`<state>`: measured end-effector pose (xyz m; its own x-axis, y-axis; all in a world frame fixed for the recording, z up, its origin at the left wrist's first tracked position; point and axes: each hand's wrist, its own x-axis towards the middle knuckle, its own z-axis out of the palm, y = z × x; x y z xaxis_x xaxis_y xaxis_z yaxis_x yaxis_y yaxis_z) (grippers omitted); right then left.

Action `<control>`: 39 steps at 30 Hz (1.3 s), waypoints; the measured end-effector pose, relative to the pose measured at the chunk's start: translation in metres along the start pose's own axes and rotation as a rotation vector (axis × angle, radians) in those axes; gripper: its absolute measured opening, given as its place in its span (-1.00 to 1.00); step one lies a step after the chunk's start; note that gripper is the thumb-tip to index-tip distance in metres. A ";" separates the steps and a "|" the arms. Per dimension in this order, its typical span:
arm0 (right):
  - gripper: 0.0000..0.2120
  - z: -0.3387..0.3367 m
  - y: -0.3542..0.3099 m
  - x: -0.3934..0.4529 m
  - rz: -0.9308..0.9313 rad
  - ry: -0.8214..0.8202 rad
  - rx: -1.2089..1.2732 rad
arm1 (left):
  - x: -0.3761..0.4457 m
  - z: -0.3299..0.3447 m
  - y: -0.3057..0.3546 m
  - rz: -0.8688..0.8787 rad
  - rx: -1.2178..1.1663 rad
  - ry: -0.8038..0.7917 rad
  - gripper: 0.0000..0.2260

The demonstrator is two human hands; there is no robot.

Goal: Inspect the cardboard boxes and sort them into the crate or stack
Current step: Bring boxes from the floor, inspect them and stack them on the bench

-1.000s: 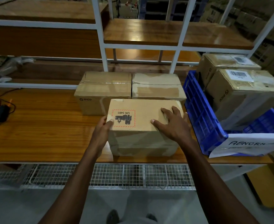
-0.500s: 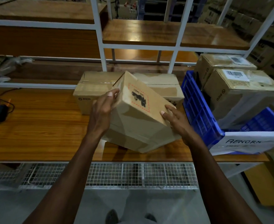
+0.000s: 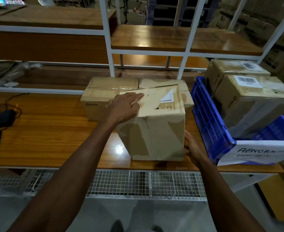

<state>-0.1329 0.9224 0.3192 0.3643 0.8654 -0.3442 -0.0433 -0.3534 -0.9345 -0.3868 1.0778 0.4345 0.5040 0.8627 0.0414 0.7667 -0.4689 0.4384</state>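
A dented cardboard box [image 3: 154,133] stands tall on the wooden table [image 3: 54,131], with a peeling white label on its top face. My left hand [image 3: 122,106] rests flat on the box's top left corner. Low on the box's right side, my right hand [image 3: 193,148] presses with straight fingers. Behind it sit two more boxes side by side, one marked PICO [image 3: 104,92] and one with torn tape [image 3: 185,91]. To the right, a blue crate [image 3: 206,118] holds two labelled boxes [image 3: 255,104].
A paper sign reading ABNORM [image 3: 263,153] hangs on the crate's front. A black adapter with cable [image 3: 4,118] lies at the table's left. White frame posts [image 3: 107,47] rise behind the boxes. A wire mesh shelf [image 3: 137,183] runs below the table edge.
The box has been tipped up from lying flat onto its end. My left hand moved onto its new top face and my right hand dropped to its lower right side.
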 end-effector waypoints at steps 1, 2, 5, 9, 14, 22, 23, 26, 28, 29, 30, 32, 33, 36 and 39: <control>-0.67 -0.004 -0.001 0.001 0.003 0.010 -0.009 | 0.002 0.002 0.003 0.012 0.040 0.013 -0.54; -0.65 -0.009 -0.005 0.001 -0.017 0.025 -0.012 | 0.004 0.003 0.006 0.019 0.074 0.025 -0.55; -0.64 -0.015 -0.042 -0.011 -0.190 0.103 0.074 | 0.006 0.011 0.016 0.041 0.130 0.019 -0.55; -0.68 -0.018 -0.098 -0.019 -0.424 0.202 0.051 | 0.008 0.023 0.035 0.076 0.160 0.022 -0.54; -0.69 -0.003 -0.114 -0.016 -0.492 0.241 -0.629 | 0.011 0.032 0.044 0.087 0.151 0.013 -0.44; -0.55 0.017 -0.116 -0.014 -0.453 0.220 -1.085 | 0.011 0.034 0.033 0.104 0.045 -0.011 -0.55; -0.55 0.015 -0.115 -0.012 -0.455 0.214 -1.082 | 0.011 0.035 0.033 0.106 0.023 -0.003 -0.56; -0.55 0.012 -0.112 -0.010 -0.449 0.195 -1.095 | 0.010 0.038 0.032 0.114 -0.012 0.033 -0.57; -0.55 0.013 -0.111 -0.011 -0.446 0.187 -1.106 | 0.011 0.039 0.029 0.130 -0.073 0.049 -0.61; -0.55 0.014 -0.111 -0.011 -0.441 0.185 -1.110 | 0.011 0.040 0.026 0.139 -0.124 0.053 -0.62; -0.56 0.015 -0.111 -0.012 -0.434 0.183 -1.113 | 0.010 0.041 0.023 0.153 -0.187 0.057 -0.63; -0.57 0.017 -0.113 -0.012 -0.423 0.183 -1.114 | 0.006 0.042 0.015 0.185 -0.354 0.079 -0.64; -0.57 0.018 -0.114 -0.012 -0.423 0.185 -1.115 | 0.003 0.043 0.012 0.192 -0.464 0.098 -0.66; -0.57 0.018 -0.118 -0.013 -0.419 0.187 -1.121 | -0.009 0.046 0.006 0.141 -0.836 0.197 -0.68; -0.54 0.018 -0.122 -0.015 -0.407 0.188 -1.113 | -0.023 0.068 -0.010 -0.109 -1.109 0.382 -0.69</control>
<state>-0.1502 0.9591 0.4366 0.2984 0.9523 0.0635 0.9009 -0.2591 -0.3483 -0.3793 1.0501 0.3684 0.1611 0.9771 0.1390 -0.0614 -0.1306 0.9895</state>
